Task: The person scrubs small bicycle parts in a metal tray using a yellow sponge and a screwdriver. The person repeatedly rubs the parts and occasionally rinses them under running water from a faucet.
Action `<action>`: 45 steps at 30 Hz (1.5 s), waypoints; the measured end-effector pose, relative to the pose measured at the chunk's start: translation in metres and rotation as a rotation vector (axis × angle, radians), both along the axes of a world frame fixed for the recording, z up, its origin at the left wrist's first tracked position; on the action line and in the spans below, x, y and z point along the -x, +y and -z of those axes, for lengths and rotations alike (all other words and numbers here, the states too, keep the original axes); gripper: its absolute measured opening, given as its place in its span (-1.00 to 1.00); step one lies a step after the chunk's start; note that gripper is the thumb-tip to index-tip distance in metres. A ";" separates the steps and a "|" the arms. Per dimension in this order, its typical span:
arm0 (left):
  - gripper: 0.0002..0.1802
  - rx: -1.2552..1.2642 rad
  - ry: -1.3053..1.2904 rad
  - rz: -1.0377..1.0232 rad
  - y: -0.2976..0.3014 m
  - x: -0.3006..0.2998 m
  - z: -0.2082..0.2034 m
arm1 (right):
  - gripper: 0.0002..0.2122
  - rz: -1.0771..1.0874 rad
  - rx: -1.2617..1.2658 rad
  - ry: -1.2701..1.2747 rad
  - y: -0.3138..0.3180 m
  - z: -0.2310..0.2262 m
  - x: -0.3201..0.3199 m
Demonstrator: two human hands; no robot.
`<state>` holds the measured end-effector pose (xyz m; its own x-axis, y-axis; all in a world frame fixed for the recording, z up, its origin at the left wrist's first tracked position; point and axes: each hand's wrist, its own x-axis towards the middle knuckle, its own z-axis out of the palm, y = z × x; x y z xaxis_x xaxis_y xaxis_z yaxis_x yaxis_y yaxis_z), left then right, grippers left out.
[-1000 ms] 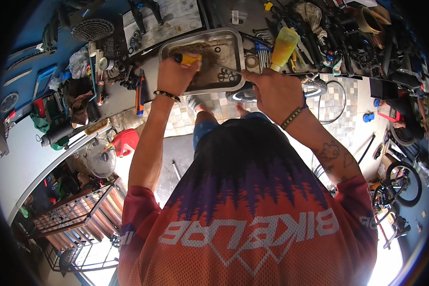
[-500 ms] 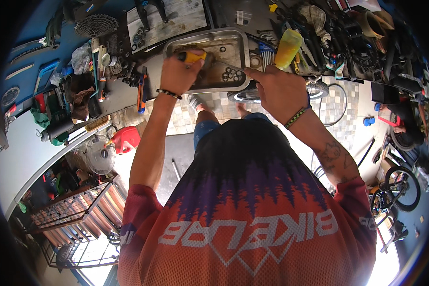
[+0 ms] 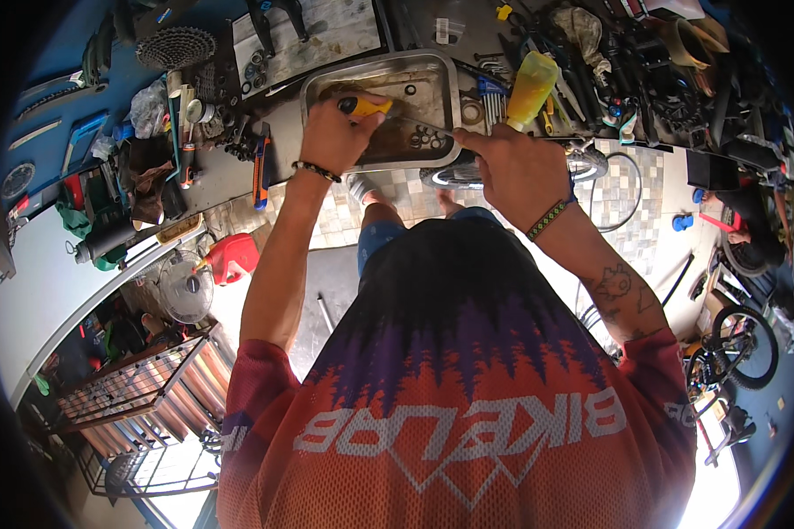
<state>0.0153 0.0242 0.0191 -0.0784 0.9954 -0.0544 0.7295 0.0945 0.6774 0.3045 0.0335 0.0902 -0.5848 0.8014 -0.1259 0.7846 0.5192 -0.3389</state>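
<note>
Over the left part of a metal tray (image 3: 455, 88), my left hand (image 3: 337, 139) is closed around the yellow-and-black handle of a screwdriver (image 3: 372, 107). Its thin shaft slants rightward across the tray. My right hand (image 3: 528, 166) is at the tray's right rim, fingers curled, with the index fingertip at the far end of the shaft. Whether a small part is also pinched there is hidden. Several dark-edged rings (image 3: 427, 137) lie together in the tray below the shaft, and one small ring (image 3: 410, 90) lies apart near the far side. Dirty brownish residue covers the tray's bottom.
A yellow squeeze bottle (image 3: 533, 86) stands just beyond my right hand, beside pliers and many other tools. Left of the tray lie an orange-and-blue cutter (image 3: 262, 169) and loose parts. A stained white board (image 3: 326, 48) lies behind. A bicycle wheel (image 3: 454, 176) shows below the bench edge.
My left hand and the screwdriver handle have shifted slightly to the right. The rings in the tray look slightly rearranged. My right hand has hardly moved.
</note>
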 end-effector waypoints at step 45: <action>-0.74 -0.062 -0.212 -0.080 -0.025 0.004 0.015 | -0.60 -0.009 0.013 0.037 -0.016 0.000 0.006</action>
